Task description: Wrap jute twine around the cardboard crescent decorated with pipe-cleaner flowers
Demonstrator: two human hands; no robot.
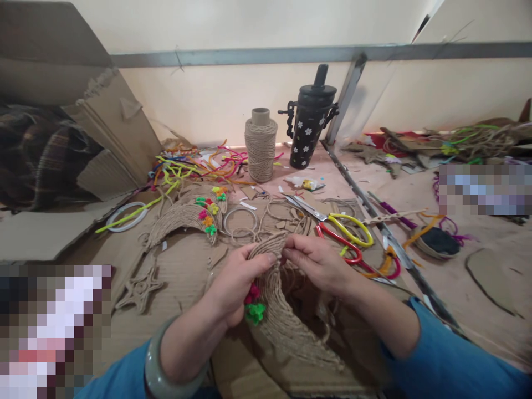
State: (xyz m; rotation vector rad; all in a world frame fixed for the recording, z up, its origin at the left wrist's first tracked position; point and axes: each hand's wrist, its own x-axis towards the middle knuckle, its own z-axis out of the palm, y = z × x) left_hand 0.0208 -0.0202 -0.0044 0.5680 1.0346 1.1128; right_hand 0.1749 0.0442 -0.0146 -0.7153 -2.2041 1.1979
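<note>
A crescent wrapped in jute twine (286,310) is held up in front of me, with pink and green fuzzy flowers on its left side. My left hand (235,282) is closed around its upper left part, thumb lying on the twine face. At the crescent's upper tip, my right hand (318,260) pinches with thumb and forefinger; what lies between those fingertips is too small to make out. A twine star (139,288) and finished-looking twine crescents (187,219) with coloured flowers lie to the left.
Scissors (320,213) with yellow and red handles lie just beyond my right hand. Behind stand a twine spool (261,149) and a black flowered tumbler (310,124). Coloured pipe cleaners (174,172) pile up at back left, beside a cardboard box (112,116). A small glue bottle (305,183) lies nearby.
</note>
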